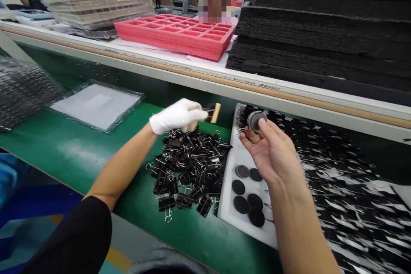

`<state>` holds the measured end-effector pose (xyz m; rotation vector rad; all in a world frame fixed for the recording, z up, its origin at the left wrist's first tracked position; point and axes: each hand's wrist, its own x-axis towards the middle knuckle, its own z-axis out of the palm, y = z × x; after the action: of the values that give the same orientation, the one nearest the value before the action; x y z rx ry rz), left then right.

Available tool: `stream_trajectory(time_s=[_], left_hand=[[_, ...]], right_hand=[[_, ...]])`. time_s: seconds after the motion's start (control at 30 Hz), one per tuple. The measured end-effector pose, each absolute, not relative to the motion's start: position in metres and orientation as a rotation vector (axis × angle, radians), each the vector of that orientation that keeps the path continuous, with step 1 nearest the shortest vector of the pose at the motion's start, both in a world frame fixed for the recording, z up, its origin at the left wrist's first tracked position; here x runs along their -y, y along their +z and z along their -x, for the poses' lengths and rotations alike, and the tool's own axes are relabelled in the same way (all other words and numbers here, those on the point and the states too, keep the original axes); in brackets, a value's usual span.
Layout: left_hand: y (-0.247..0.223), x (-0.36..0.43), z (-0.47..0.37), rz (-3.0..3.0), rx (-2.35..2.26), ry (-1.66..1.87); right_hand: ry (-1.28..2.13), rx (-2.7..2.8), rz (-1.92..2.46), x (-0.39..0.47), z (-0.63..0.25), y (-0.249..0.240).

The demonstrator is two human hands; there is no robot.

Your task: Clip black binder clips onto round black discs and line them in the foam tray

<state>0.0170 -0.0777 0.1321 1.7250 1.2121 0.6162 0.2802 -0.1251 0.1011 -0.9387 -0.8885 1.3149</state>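
Note:
My left hand (180, 115), in a white glove with bare fingertips, pinches the wire handles of a binder clip (212, 112) whose edge looks yellowish. Below it, a heap of black binder clips (192, 167) lies on the green table. My bare right hand (272, 145) grips a round dark disc (256, 120) between thumb and fingers, above the white foam tray (228, 188). Several black discs (255, 202) lie on the left part of that tray. Rows of black clips (340, 171) fill its right part, partly hidden by my right forearm.
A flat clear tray with a white sheet (96, 105) lies at the left, beside stacked clear trays (25, 92). On the shelf behind stand a red foam tray (176, 36), black foam sheets (321, 30) and plastic trays (96, 0). A person (216, 4) is beyond.

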Motion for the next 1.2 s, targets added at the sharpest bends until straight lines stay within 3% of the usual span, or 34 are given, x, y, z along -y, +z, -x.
stream_trajectory(time_s=[0.17,0.33,0.5,0.67,1.2], left_hand=[[0.104,0.027,0.061,-1.711,-1.637,0.144],[0.072,0.010,0.088,-1.481,-1.648,-0.145],[0.072,0.012,0.091,-1.486,-1.657,-0.214],[0.072,0.013,0.090,-1.479,-1.663,-0.162],[0.067,0.012,0.079,-1.592,-1.516,-0.340]], right_hand=[[1.591,0.915,1.079,0.113,-0.274,0.110],[1.561,1.534,1.073,0.046,-0.235,0.099],[1.647,1.709,1.119,-0.021,-0.183,0.052],[1.885,1.716,1.089,-0.017,-0.170,0.020],[1.787,1.980,0.964,0.027,-0.183,0.024]])
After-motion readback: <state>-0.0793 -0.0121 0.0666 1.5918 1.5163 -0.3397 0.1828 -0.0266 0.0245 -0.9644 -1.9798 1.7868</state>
